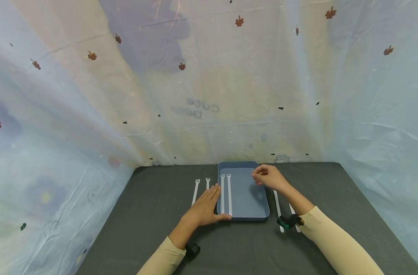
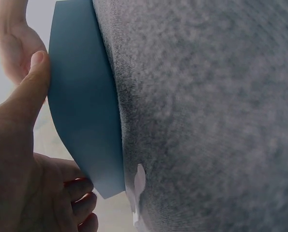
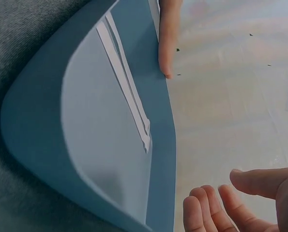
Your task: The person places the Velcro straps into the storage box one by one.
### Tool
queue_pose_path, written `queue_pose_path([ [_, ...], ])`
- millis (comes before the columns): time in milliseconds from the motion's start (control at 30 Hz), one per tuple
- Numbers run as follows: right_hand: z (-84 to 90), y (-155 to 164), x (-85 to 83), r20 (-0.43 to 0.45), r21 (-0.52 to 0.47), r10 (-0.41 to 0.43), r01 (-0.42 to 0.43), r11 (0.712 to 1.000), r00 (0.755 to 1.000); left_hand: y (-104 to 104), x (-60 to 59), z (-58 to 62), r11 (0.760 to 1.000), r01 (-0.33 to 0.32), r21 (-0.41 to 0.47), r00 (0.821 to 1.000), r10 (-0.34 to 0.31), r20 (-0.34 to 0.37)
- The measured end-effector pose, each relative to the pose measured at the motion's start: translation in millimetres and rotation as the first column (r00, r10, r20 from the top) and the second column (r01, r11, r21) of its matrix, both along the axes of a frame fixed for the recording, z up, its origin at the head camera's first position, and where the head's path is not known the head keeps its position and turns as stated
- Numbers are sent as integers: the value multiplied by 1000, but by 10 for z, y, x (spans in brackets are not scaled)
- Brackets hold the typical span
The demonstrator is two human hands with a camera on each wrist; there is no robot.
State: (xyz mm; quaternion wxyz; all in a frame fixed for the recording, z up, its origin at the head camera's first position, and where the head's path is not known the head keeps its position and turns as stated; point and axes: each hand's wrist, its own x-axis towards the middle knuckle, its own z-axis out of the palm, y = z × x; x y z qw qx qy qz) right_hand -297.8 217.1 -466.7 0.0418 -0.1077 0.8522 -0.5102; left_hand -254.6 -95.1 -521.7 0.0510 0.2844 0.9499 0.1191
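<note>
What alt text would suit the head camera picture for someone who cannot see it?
A blue tray on a dark grey table holds two white strips. The left hand rests flat against its left edge; the right hand hovers above, fingers loosely curled. More strips lie either side.

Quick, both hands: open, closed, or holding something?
Left hand: open, flat against the blue tray, thumb on its near wall.
Right hand: open, loosely curled over the tray, empty.

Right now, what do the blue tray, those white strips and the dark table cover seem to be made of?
The tray looks like matte moulded plastic: smooth, rounded corners, even colour. The white strips look like thin flexible plastic, perhaps ties; too small to be sure. The table cover looks like grey felt: fuzzy, dull nap in the left wrist view.
</note>
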Motion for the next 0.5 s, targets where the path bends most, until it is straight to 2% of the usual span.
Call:
queue_pose_path([
  [500,-36,387,214,-21,14,-67,67,998,998,10,9,31,1000,11,-28,1000,-11,-11],
])
